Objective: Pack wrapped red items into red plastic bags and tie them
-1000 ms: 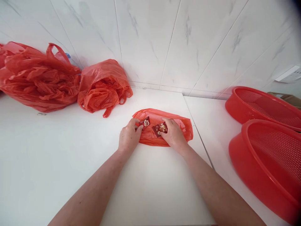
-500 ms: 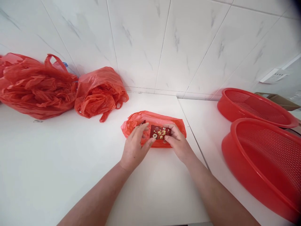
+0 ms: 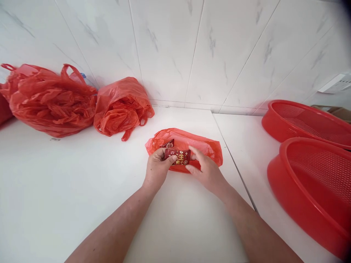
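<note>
The packet point(image 3: 181, 157) is pinched in our left hand point(image 3: 157, 168), seemingly for steadiness, our right hand point(image 3: 206, 168) spread beside its end.

The left forearm point(image 3: 117, 218) and right forearm point(image 3: 256, 218) slant inward from the near side, the left hand point(image 3: 157, 171) pinching, thumb uppermost, the right hand point(image 3: 208, 173) curved just beside it, thumb and forefinger parted.

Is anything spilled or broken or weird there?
Nothing stands out: no spill or damage shows. The red bag under the packet is crumpled, as thin plastic often is. The left hand covers part of the packet.
</note>
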`<state>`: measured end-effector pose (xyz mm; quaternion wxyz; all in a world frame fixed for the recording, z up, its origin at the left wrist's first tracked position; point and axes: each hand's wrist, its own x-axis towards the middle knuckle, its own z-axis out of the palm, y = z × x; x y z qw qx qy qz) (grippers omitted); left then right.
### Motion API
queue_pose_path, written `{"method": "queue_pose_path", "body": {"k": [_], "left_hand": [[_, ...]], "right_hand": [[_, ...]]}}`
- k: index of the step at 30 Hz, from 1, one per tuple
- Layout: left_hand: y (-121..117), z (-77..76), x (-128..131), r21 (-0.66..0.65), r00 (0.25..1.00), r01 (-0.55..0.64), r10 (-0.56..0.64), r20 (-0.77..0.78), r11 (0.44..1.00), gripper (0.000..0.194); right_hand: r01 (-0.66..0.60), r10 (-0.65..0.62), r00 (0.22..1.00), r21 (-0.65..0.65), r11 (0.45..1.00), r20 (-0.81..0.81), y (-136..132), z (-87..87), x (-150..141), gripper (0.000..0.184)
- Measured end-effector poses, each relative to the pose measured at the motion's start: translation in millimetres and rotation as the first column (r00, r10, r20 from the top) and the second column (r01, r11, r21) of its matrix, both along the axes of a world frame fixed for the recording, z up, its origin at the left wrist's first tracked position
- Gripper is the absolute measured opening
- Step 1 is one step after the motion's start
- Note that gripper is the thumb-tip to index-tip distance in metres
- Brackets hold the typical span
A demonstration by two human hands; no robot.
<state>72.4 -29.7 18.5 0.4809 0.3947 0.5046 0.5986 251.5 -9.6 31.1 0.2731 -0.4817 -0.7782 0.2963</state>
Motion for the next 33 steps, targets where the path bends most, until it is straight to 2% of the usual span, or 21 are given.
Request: {"method": "queue_pose_path", "body": {"k": [2,3,6,9,12,14,16,17,19,22,28,33], "left_hand": [[-0.1,-1.0,-2.3,0.044,0.995,-0.083,0.085,-0.051,0.996,0.018],[-0.7,-0.5,-3.3,0.072,0.988,-0.127,0.133,-0.082,0.989,0.017],[-4.3,4.7,-4.3,0.183,0.957,-0.211,0.241,-0.160,0.960,0.016],[-9.1,9.9,-1.6,0.250,0.968,-0.148,0.192,-0.163,0.957,0.015],[-11.8,9.9,3.2,0.170,0.965,-0.039,0.081,-0.248,0.985,0.014],[-11.6,7.4,6.2,0.079,0.964,0.006,0.015,-0.266,0.997,0.013],[-10.4,4.8,8.2,0.016,0.977,0.036,-0.032,-0.211,0.999,0.014],[-9.6,3.7,8.8,-0.004,0.982,0.050,-0.050,-0.182,0.999,0.016],[-8.3,2.4,9.4,-0.035,0.983,0.074,-0.079,-0.164,0.997,0.016],[-7.5,1.9,9.9,-0.068,0.976,0.105,-0.116,-0.183,0.992,0.012],[-8.2,2.2,13.1,-0.102,0.965,0.093,-0.115,-0.234,0.990,0.011],[-12.2,5.7,14.9,-0.081,0.965,0.129,-0.144,-0.221,0.988,0.019]], "right_hand": [[-0.027,0.027,0.995,-0.003,1.000,0.097,0.9,-2.5,0.6,0.074],[-0.056,0.054,0.990,0.013,0.998,0.130,1.2,-4.7,0.4,0.073],[-0.251,0.230,0.949,0.075,0.965,0.217,1.4,-11.1,-0.3,0.038],[-0.405,0.381,0.895,0.069,0.912,0.231,-1.2,-8.2,2.1,0.038],[-0.435,0.440,0.892,-0.072,0.898,0.103,-4.3,5.6,10.1,0.031],[-0.332,0.337,0.941,-0.165,0.929,0.005,-3.8,14.0,17.5,0.018],[-0.162,0.153,0.986,-0.189,0.969,-0.061,-1.1,17.4,24.0,0.011],[-0.086,0.071,0.993,-0.182,0.979,-0.090,0.6,16.9,26.3,0.017],[-0.010,-0.014,0.991,-0.180,0.984,-0.135,3.2,13.3,27.5,0.037],[-0.005,-0.030,0.987,-0.222,0.975,-0.155,2.8,6.9,21.1,0.050],[-0.144,0.032,0.947,-0.335,0.931,-0.319,-2.8,4.6,3.0,0.022],[-0.168,0.017,0.929,-0.379,0.910,-0.371,-1.5,5.4,2.9,0.018]]}}
